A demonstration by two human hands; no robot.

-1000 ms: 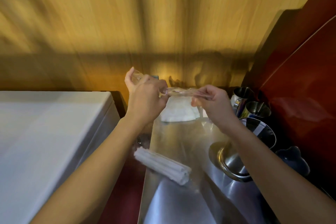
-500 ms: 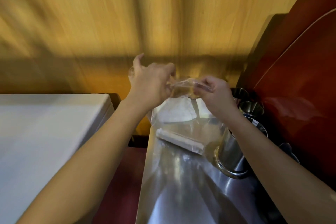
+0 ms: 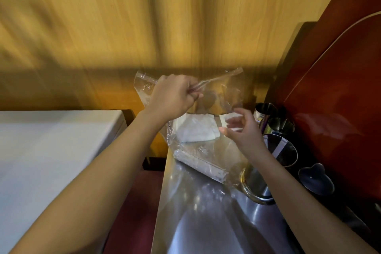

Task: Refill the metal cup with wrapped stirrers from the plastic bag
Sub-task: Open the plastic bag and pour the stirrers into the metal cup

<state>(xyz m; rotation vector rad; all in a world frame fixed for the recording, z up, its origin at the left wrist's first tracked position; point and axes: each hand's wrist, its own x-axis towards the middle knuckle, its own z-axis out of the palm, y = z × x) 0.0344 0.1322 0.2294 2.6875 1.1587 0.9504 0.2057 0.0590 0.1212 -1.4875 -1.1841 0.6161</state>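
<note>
The step in hand looks like opening the bag (image 3: 208,97) to get at the stirrers (image 3: 199,164); the left hand (image 3: 172,96) is closed in a fist on the bag's top edge and holds it up over the counter (image 3: 198,222); the right hand (image 3: 241,128) is loose, fingers spread and curled, just beside the bag's right side and gripping nothing that I can make out. The stirrers lie as a white bundle at the bottom of the bag, which rests on the counter's far end; no stirrer is out yet.

The next move, I judge, calls for the right hand to part the mouth and reach down inside for the bundle, while the left keeps the top taut; the film is thin and slack, so it may fold over the opening.

A cup (image 3: 256,186) stands just right of the bag, under the right forearm, its mouth partly hidden; more cups (image 3: 281,127) stand behind it near the red wall (image 3: 340,99), so which one takes the refill I cannot tell; white napkins (image 3: 195,129) lie behind the bag; the crowded cups leave little room beside the bag.
</note>
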